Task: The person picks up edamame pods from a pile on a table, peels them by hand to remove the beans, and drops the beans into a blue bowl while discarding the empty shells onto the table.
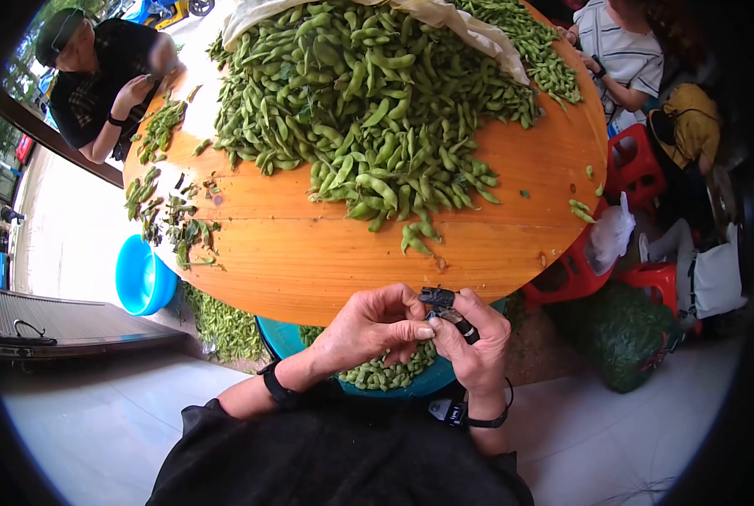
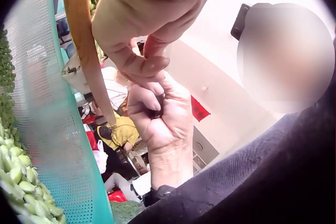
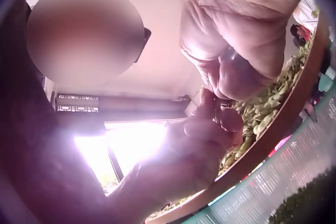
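Note:
Both hands meet over the near table edge. The left hand (image 1: pixel 368 329) has bent fingers, its thumb tip against the right hand's fingertips. On the right hand (image 1: pixel 478 341), black bands (image 1: pixel 459 324) wrap bent fingers. In the left wrist view, the left hand (image 2: pixel 152 14) is above the curled right hand (image 2: pixel 163 111); in the right wrist view, the right hand (image 3: pixel 236 29) covers part of the left hand (image 3: pixel 205 140). Anything between the fingertips is hidden. Green pods (image 1: pixel 377 110) are heaped on the wooden table (image 1: pixel 267 244). Below the hands, a teal basket (image 1: pixel 284 336) holds pale green beans (image 1: pixel 385 371).
A blue basin (image 1: pixel 145 278) stands on the floor at the left, near more green pods (image 1: pixel 225 325). Dark plant scraps (image 1: pixel 187 223) lie on the table's left. Two people sit across the table. Red stools (image 1: pixel 575 274) and a dark green bag (image 1: pixel 621 337) are at the right.

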`<state>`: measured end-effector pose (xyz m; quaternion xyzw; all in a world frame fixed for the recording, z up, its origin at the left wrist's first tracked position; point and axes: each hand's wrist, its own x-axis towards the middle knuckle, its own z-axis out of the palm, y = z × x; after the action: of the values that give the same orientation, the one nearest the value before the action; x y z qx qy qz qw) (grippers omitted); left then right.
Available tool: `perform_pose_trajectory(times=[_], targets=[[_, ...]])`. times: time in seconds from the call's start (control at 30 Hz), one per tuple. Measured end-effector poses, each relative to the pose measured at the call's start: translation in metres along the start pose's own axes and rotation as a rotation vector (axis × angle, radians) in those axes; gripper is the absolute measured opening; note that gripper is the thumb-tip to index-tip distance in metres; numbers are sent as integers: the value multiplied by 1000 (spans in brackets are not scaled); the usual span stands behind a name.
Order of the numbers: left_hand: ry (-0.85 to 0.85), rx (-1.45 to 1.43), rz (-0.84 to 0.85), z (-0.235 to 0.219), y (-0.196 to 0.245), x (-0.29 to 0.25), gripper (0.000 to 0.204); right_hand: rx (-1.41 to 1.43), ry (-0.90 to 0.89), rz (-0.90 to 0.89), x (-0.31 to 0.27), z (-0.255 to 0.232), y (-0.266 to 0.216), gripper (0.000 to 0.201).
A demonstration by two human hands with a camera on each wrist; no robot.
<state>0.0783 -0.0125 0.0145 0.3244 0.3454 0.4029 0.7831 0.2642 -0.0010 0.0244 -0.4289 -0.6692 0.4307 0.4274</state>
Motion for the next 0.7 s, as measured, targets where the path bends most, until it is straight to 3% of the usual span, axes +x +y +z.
perform_pose_trajectory(times=[0.07, 0.1, 0.17, 0.3, 0.37, 0.57, 0.7], targets=[[-52, -84, -40, -5, 1, 1, 14, 601, -120, 361, -3, -3, 1, 23], [-105, -166, -78, -8, 1, 2, 14, 600, -120, 362, -4, -2, 3, 23], [-122, -189, -93, -10, 0, 1, 13, 918, -128, 497, -5, 1, 7, 27], [-111, -239, -115, -8, 3, -1, 14, 893, -107, 506, -2, 5, 6, 31], [-76, -227, -89, -5, 2, -1, 14, 674, -22, 400, -1, 8, -1, 30], [-25, -241, -4, 0, -8, -1, 11, 367, 116, 308, -3, 14, -3, 23], [11, -237, -7, 3, -5, -1, 8, 387, 153, 298, -5, 17, 1, 20]])
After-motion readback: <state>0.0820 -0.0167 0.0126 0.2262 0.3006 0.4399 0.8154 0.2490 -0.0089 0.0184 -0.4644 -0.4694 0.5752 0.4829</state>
